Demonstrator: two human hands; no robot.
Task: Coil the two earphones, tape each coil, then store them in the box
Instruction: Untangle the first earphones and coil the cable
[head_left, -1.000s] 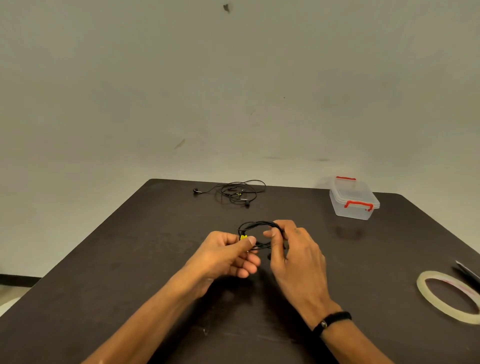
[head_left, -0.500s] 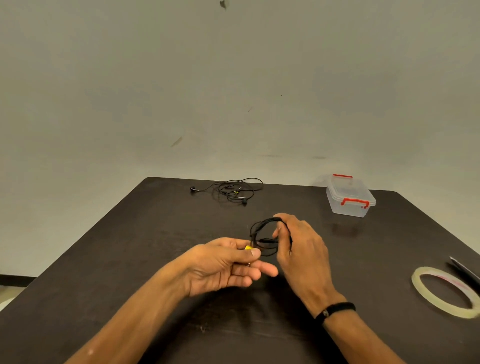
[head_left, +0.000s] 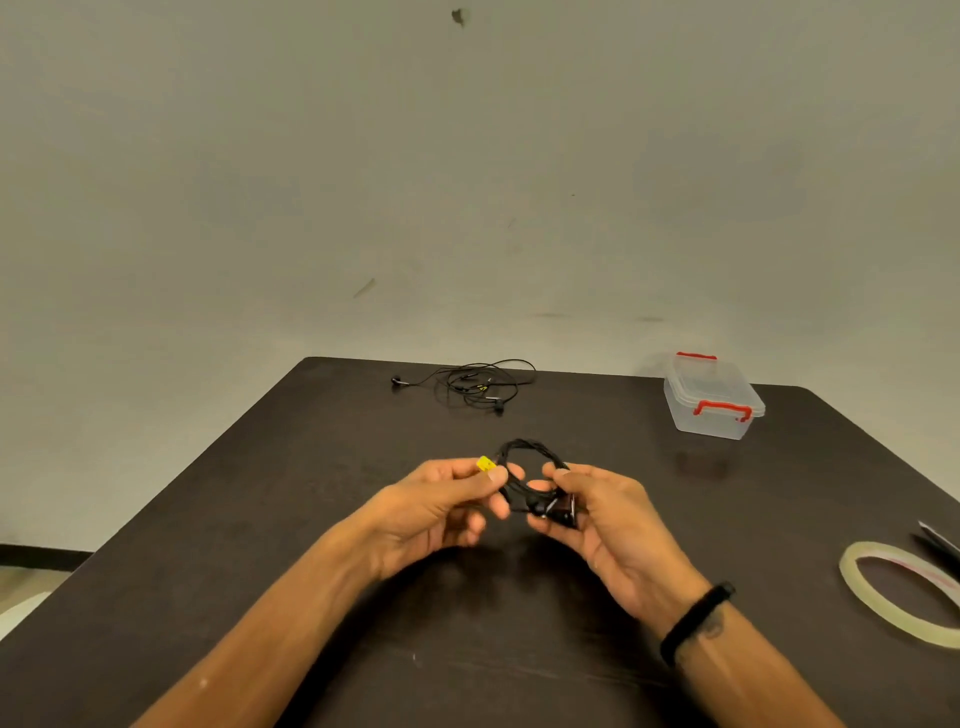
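In the middle of the frame, 2 hands hold 1 black coiled earphone (head_left: 524, 470) just above the dark table (head_left: 260, 519). The left hand (head_left: 436, 506) has its fingers curled, and its thumb and first finger pinch the left side of the coil, right by a small yellow tag (head_left: 485, 463). The right hand (head_left: 605, 512) has its fingers curled around the right side of the coil, and the small earbud ends sit in a bunch by its fingertips. The top of the coil loops up between the 2 hands. A black band (head_left: 696, 618) is on the right wrist.

The other earphone (head_left: 467, 384) lies loose and tangled on the table in the upper middle of the frame, near the far edge. The clear box (head_left: 714, 400) with red clips stands on the table at the upper right, with its lid on. A roll of clear tape (head_left: 904, 592) lies flat on the table at the right edge of the frame, well apart from the hands.
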